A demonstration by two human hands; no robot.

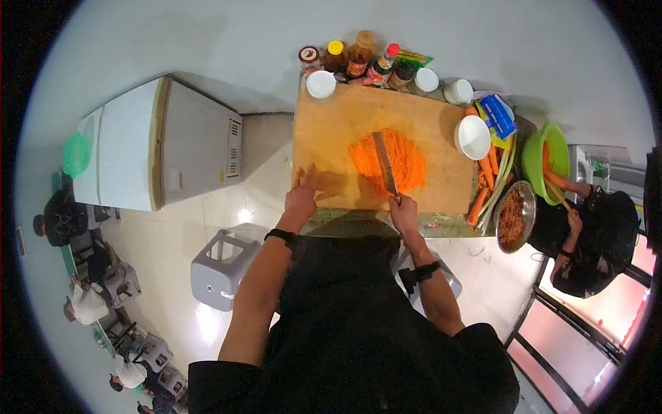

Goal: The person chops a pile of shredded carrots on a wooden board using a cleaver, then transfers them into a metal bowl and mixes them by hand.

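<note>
On the wooden cutting board (331, 124) lies a spread heap of finely chopped carrot (408, 160). A kitchen knife (384, 160) with a long, broad blade rests over the heap, its tip pointing away from me. My right hand (405, 212) is wrapped around the handle at the board's near edge. To the left, my left hand (302, 196) lies on the board's near-left part with its fingers stretched out, apart from the carrot and holding nothing.
Sauce bottles (360, 55) and jars line the back edge. On the right are a white bowl (473, 137), whole carrots (477, 205), green onions (507, 165) and a metal bowl (529, 207) of brownish mince. A co-worker (593, 238) handles a green basin (532, 155). Stools stand below.
</note>
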